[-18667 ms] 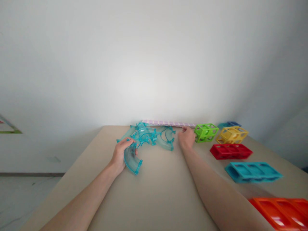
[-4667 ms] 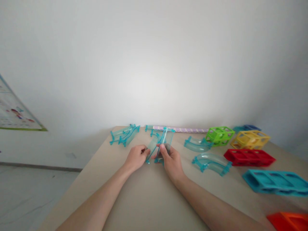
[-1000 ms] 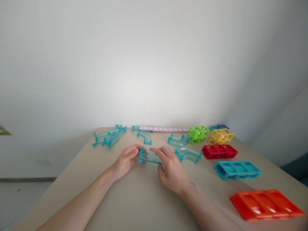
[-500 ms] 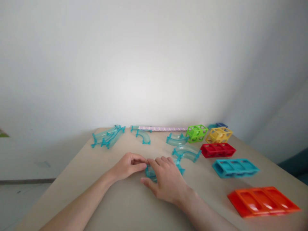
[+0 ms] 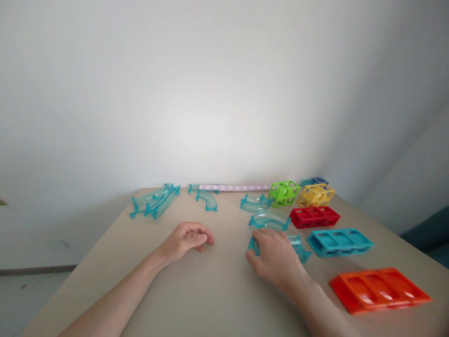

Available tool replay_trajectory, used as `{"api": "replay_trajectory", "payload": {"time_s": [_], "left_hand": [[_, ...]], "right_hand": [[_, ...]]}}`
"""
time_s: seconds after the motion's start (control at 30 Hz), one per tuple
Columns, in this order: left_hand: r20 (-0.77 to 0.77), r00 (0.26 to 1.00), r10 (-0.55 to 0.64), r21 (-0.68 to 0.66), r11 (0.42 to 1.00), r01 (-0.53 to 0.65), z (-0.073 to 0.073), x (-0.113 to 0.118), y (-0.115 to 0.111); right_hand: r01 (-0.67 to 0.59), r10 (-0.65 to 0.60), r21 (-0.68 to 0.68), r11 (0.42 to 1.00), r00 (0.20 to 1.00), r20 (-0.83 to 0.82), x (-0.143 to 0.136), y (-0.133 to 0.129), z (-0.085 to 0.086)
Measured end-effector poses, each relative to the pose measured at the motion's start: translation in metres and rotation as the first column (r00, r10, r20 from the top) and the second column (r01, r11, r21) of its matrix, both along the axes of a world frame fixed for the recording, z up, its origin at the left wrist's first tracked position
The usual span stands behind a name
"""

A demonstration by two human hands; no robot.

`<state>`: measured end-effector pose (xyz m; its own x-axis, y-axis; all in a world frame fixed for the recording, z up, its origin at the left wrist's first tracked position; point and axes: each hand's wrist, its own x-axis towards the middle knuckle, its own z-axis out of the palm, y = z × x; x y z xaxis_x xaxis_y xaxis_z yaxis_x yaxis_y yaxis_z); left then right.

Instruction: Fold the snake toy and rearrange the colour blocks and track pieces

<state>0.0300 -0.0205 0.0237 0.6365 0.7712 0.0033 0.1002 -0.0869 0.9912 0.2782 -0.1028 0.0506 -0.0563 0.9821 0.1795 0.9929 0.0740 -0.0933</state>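
My right hand (image 5: 275, 255) is closed over a translucent teal track piece (image 5: 302, 249) on the table, covering its middle; its ends show on both sides of the hand. Just behind it lies a curved teal track piece (image 5: 269, 220), and farther back another curved one (image 5: 256, 202). My left hand (image 5: 185, 241) rests on the table to the left, with curled fingers apart from the thumb and nothing in it.
To the right stand an orange block (image 5: 380, 290), a teal block (image 5: 339, 242), a red block (image 5: 315, 217), a yellow frame (image 5: 316, 195) and a green frame (image 5: 284, 194). Teal tracks (image 5: 154, 201) and a purple strip (image 5: 235, 188) lie near the wall.
My right hand has moved right with the teal track piece, away from my left hand. My left hand stays in nearly the same place, no longer touching the piece.
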Motion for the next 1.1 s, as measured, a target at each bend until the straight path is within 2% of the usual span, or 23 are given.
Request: {"api": "replay_trajectory", "payload": {"time_s": [0.33, 0.4, 0.47, 0.53, 0.6, 0.67, 0.73, 0.8, 0.87, 0.93, 1.0, 1.03, 1.1], "left_hand": [[0.013, 1.0, -0.015, 0.001, 1.0, 0.015, -0.001, -0.001, 0.001], [0.024, 1.0, -0.01, -0.011, 1.0, 0.01, -0.001, -0.001, 0.001], [0.049, 0.999, 0.004, -0.033, 0.999, -0.003, -0.001, 0.0, 0.001], [0.077, 0.996, 0.037, -0.05, 0.998, -0.033, -0.001, 0.002, 0.001], [0.102, 0.99, 0.095, -0.053, 0.995, -0.09, 0.0, 0.004, 0.002], [0.109, 0.976, 0.187, -0.039, 0.982, -0.184, 0.0, 0.007, 0.003], [0.101, 0.944, 0.315, -0.006, 0.949, -0.316, -0.001, 0.009, 0.007], [0.072, 0.887, 0.457, 0.07, 0.884, -0.461, -0.004, 0.008, 0.013], [0.038, 0.803, 0.595, 0.252, 0.772, -0.584, -0.006, 0.001, 0.021], [0.0, 0.67, 0.742, 0.512, 0.576, -0.638, -0.007, -0.01, 0.029], [-0.023, 0.5, 0.866, 0.714, 0.364, -0.598, -0.005, -0.024, 0.037], [-0.031, 0.412, 0.911, 0.767, 0.286, -0.575, -0.004, -0.031, 0.04], [-0.062, 0.237, 0.97, 0.808, 0.188, -0.559, -0.003, -0.041, 0.044]], "right_hand": [[0.044, -0.043, 0.009, 0.999, 0.993, -0.106, 0.015, 0.004, -0.003], [0.004, 0.01, 0.084, 0.996, 0.986, -0.169, 0.018, 0.004, -0.002], [-0.074, 0.132, 0.243, 0.967, 0.965, -0.229, 0.016, 0.001, 0.001], [-0.149, 0.263, 0.41, 0.9, 0.934, -0.24, 0.006, -0.001, 0.004], [-0.217, 0.351, 0.469, 0.856, 0.911, -0.219, -0.013, -0.002, 0.003], [-0.295, 0.397, 0.4, 0.868, 0.896, -0.2, -0.039, 0.001, -0.005], [-0.313, 0.373, 0.297, 0.902, 0.912, -0.17, -0.065, 0.011, -0.016], [-0.273, 0.312, 0.25, 0.929, 0.941, -0.132, -0.086, 0.028, -0.027], [-0.226, 0.262, 0.25, 0.942, 0.957, -0.124, -0.099, 0.049, -0.035], [-0.193, 0.23, 0.252, 0.948, 0.965, -0.127, -0.105, 0.072, -0.04], [-0.145, 0.184, 0.248, 0.958, 0.972, -0.144, -0.105, 0.09, -0.042], [-0.123, 0.164, 0.247, 0.961, 0.974, -0.154, -0.103, 0.096, -0.043], [-0.095, 0.14, 0.249, 0.964, 0.976, -0.167, -0.099, 0.102, -0.044]]}}
